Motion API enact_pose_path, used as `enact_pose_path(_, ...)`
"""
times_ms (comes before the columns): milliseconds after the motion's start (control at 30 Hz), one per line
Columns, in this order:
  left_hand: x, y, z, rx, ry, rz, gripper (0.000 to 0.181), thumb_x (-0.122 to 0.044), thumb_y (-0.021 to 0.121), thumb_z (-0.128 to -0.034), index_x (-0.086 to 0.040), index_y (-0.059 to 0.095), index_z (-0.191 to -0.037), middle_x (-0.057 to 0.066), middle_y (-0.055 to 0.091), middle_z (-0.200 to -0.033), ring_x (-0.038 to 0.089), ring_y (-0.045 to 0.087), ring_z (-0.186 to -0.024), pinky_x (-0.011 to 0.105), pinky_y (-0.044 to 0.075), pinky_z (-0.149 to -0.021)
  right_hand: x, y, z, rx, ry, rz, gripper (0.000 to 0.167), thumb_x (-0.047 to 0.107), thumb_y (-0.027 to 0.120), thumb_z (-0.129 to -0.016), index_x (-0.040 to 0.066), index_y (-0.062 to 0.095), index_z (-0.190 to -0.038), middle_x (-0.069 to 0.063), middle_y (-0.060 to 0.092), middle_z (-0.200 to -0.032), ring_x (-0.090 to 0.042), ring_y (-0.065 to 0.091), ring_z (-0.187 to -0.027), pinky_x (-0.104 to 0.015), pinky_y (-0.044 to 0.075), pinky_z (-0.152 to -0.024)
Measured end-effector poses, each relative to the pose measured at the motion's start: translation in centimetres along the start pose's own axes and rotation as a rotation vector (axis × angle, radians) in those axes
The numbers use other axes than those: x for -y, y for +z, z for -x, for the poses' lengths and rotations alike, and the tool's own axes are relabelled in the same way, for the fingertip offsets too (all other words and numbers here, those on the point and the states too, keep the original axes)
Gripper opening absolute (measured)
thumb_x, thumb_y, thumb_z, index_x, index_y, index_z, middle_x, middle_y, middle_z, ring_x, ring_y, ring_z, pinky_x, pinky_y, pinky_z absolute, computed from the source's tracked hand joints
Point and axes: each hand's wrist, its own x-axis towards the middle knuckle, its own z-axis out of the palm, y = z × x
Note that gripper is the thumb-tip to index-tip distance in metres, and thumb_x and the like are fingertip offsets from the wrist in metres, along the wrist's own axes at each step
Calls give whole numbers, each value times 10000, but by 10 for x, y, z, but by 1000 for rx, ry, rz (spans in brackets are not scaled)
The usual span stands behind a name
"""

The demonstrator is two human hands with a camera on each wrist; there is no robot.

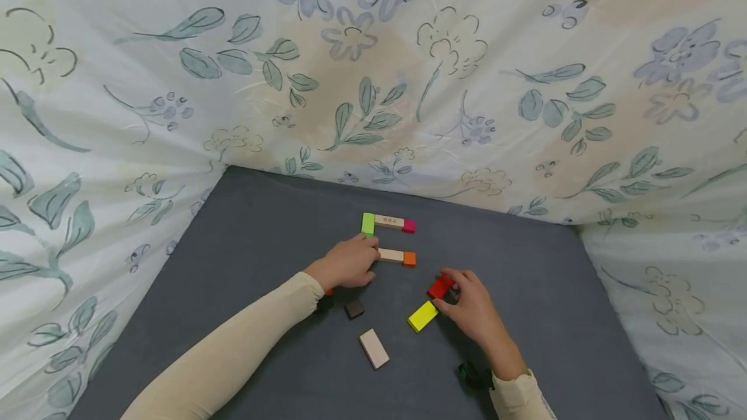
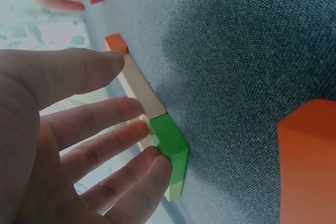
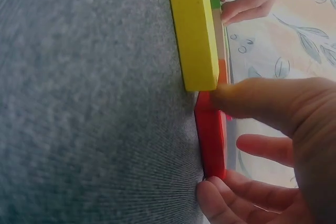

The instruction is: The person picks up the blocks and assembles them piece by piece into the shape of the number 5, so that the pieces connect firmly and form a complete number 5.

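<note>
Red block point(image 1: 440, 286) is pinched between the right hand's point(image 1: 473, 310) thumb and fingers, low at the table point(image 1: 280, 212), just beyond the yellow block's point(image 1: 423, 316) far end; can't tell if they touch. Left hand point(image 1: 348, 263): fingers slightly apart, tips at the green block point(image 2: 170, 135). Pale bar point(image 1: 391, 255) runs from that to the orange block point(image 1: 410, 259). Loose white block point(image 1: 374, 349) sits nearer the person.

Head view: a row of small dark characters is printed on the pale wooden block point(image 1: 389, 221) between the light-green block point(image 1: 367, 223) and the magenta block point(image 1: 409, 226). Too small to read; no other lettering legible.
</note>
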Motion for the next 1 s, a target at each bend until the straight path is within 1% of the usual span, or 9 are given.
enact_pose_path(67,0,0,0,-3,5,-2,284,-283,756,-1045,-140,800,-1286,27,621,-1300,241,547,-1075,350,556,-748,0,0,0,1,4,5,623,151,925,-892,60,664,-1450,-161,613,-1256,-247,585,-917,-437,559,-793)
enact_pose_path(200,0,1,-1,-13,13,0,270,-275,759,-1041,-135,804,-1267,30,622,-1280,241,539,-1045,349,547,-744,-1,0,1,-5,-3,7,608,130,920,-890,68,672,-1442,-148,618,-1244,-226,573,-897,-412,538,-756)
enact_pose_path(300,0,2,-2,-13,15,-10,269,-279,755,-1044,-142,803,-1270,28,620,-1289,240,540,-1056,348,549,-752,-2,0,1,-13,-17,-3,564,109,922,-877,67,700,-1394,-129,626,-1208,-217,570,-890,-404,532,-752)
enact_pose_path(433,0,1,-3,-13,14,-13,272,-281,754,-1044,-141,802,-1273,30,620,-1298,239,544,-1071,351,555,-762,-4,-1,0,-21,-35,-29,498,63,919,-861,60,729,-1321,-112,635,-1190,-223,606,-920,-431,565,-804)
enact_pose_path(567,0,1,-3,-14,9,-8,281,-285,760,-1040,-138,800,-1276,31,619,-1308,244,548,-1088,356,560,-778,-5,-1,-2,-17,-53,-57,478,14,902,-858,53,737,-1305,-121,641,-1249,-240,652,-958,-465,592,-846)
enact_pose_path(700,0,2,-2,-10,7,-9,290,-294,756,-1044,-144,797,-1289,28,615,-1327,244,550,-1110,357,563,-789,-7,0,-4,-10,-63,-69,458,-16,886,-855,50,744,-1285,-126,636,-1297,-246,671,-980,-472,599,-865)
enact_pose_path(833,0,3,-2,-16,3,0,292,-293,760,-1041,-140,797,-1288,29,615,-1315,242,546,-1098,360,557,-784,-7,0,-6,-9,-62,-71,454,-26,879,-846,64,750,-1272,-117,631,-1320,-246,675,-1002,-475,598,-881)
enact_pose_path(1000,0,2,0,-10,0,7,299,-289,762,-1042,-136,795,-1297,31,615,-1316,242,543,-1099,361,554,-800,-2,-1,-8,1,-80,-80,463,-26,864,-847,71,751,-1286,-130,625,-1353,-264,683,-1026,-495,603,-887)
